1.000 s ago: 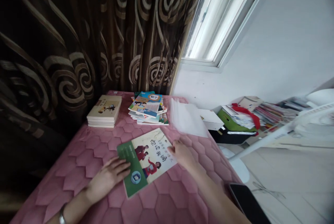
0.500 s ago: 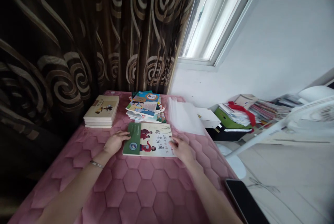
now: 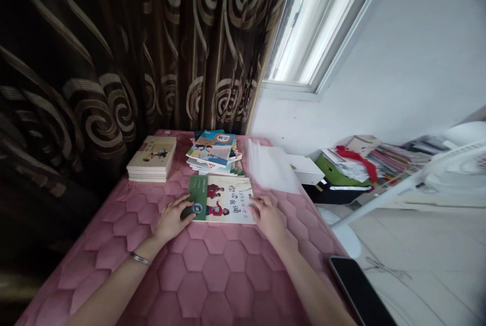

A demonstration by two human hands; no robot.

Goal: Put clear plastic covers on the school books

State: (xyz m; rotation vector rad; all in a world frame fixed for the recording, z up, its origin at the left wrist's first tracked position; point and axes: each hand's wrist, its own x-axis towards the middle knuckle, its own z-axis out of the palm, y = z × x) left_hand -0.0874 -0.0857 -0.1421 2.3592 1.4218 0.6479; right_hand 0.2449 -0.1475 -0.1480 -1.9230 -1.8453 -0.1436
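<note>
A book with a green band and two cartoon figures on its cream cover lies flat on the pink quilted surface. At its green left end, my left hand has the thumb near the lower corner and the fingers against the edge. My right hand grips the right edge, thumb on top; its fingertips are partly hidden. Just behind the book is a loose pile of colourful textbooks. A neat stack of beige books stands at the back left.
Clear plastic sleeves lie right of the textbooks. A black phone rests at the right edge. Beyond that edge are a white fan, a white box and a green container of papers. A patterned curtain hangs behind.
My left hand has moved down along the book's left end, its thumb now near the lower corner. My right hand stays at the right edge. The whole view has shifted slightly.
</note>
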